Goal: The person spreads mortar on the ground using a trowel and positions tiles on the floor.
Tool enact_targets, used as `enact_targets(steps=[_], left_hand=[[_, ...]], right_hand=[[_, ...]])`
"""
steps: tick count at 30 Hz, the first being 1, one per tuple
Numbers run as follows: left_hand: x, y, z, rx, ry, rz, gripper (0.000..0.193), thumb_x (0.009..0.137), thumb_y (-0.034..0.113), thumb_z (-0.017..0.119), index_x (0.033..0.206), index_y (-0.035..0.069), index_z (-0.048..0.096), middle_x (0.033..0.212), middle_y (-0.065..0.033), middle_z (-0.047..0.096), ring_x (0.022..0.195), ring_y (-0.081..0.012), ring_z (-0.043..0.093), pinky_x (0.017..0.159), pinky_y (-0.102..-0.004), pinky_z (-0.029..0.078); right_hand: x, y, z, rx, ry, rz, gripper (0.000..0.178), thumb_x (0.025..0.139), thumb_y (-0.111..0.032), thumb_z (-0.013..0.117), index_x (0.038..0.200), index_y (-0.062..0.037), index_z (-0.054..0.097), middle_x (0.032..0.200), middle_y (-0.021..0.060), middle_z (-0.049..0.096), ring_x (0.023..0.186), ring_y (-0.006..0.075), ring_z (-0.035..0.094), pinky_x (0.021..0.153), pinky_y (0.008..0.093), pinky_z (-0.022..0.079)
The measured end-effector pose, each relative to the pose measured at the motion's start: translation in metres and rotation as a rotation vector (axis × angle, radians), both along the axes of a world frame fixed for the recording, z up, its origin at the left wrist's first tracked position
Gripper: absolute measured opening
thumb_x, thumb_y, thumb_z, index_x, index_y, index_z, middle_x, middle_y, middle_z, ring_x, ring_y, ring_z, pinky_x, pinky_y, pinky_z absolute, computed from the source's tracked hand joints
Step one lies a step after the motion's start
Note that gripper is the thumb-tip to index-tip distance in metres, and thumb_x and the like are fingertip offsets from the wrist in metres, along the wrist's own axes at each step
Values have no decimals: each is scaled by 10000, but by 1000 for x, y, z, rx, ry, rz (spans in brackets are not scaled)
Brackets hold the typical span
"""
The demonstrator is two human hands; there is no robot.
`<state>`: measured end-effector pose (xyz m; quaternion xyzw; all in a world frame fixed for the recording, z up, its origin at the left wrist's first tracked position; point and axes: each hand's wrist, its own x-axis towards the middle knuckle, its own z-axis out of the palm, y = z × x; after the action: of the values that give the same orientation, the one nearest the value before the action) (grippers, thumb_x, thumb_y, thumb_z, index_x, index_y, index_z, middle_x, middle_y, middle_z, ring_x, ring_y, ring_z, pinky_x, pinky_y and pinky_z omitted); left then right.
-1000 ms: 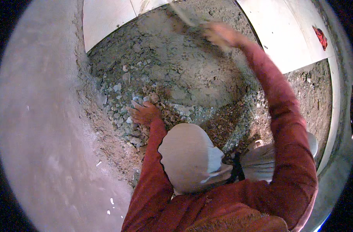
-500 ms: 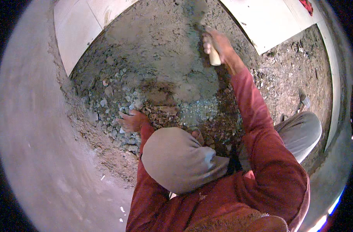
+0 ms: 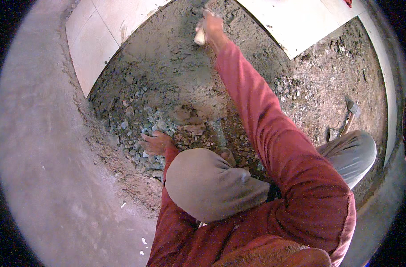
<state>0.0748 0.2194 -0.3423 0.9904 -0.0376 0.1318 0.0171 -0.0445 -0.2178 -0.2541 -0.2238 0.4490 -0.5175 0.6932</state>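
Note:
My right hand [image 3: 210,26] is closed round the pale, rounded handle of a trowel [image 3: 200,37] at the far end of the grey mortar bed [image 3: 167,66]. The trowel's blade is hidden beyond the hand. Closer in, on the left, my left hand [image 3: 157,143] rests with its fingers apart on a heap of loose grey gravel [image 3: 136,129], holding nothing I can see. My bent knee is just to the right of that hand.
Pale floor tiles [image 3: 91,49] border the mortar at the far left, and more tiles [image 3: 296,26] lie at the far right. A hammer-like tool [image 3: 352,108] with a wooden handle lies on rough soil beside my right knee. A grey concrete surface [image 3: 42,147] curves along the left.
My right hand has swept left and farther away with the trowel. My left hand stays on the gravel, and the view has shifted slightly.

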Motion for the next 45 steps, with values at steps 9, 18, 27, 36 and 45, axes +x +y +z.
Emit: enact_targets(steps=[9, 18, 27, 36, 45], left_hand=[[-4, -2, 6, -6, 33, -1, 539, 928, 348, 540, 1419, 127, 515, 1517, -203, 446, 1347, -394, 469, 1106, -579, 315], [-8, -3, 9, -9, 9, -6, 537, 947, 384, 512, 1424, 137, 510, 1539, -218, 401, 1367, -404, 434, 1090, -574, 332], [-8, -2, 8, -31, -25, -32, 532, 933, 349, 559, 1419, 137, 513, 1535, -230, 404, 1349, -400, 465, 1137, -563, 292], [-3, -1, 0, -90, 50, -6, 549, 926, 326, 561, 1437, 136, 498, 1517, -241, 427, 1346, -416, 465, 1166, -555, 263], [-7, -4, 13, -47, 32, -14, 568, 937, 348, 536, 1464, 145, 474, 1548, -233, 383, 1375, -415, 430, 1175, -541, 254]], right_hand=[[-100, 170, 19, 195, 1, -133, 147, 1016, -276, 521, 1024, -139, 469, 711, 12, 480, 533, 152, 490, 426, 329, 443], [-3, 82, 2, 41, 96, 503, 203, 992, -221, 590, 1100, -65, 517, 719, 36, 529, 532, 154, 530, 422, 334, 472], [-112, 152, 29, 158, 146, -4, 177, 1011, -248, 541, 1059, -82, 505, 730, 26, 499, 533, 151, 505, 421, 321, 465], [-11, 71, 20, 133, -87, 360, 187, 997, -243, 566, 1016, -77, 483, 713, 44, 512, 511, 172, 513, 419, 339, 468], [-66, 174, 34, 95, 124, 34, 223, 999, -274, 561, 1068, -80, 473, 740, 39, 508, 505, 167, 518, 405, 334, 465]])
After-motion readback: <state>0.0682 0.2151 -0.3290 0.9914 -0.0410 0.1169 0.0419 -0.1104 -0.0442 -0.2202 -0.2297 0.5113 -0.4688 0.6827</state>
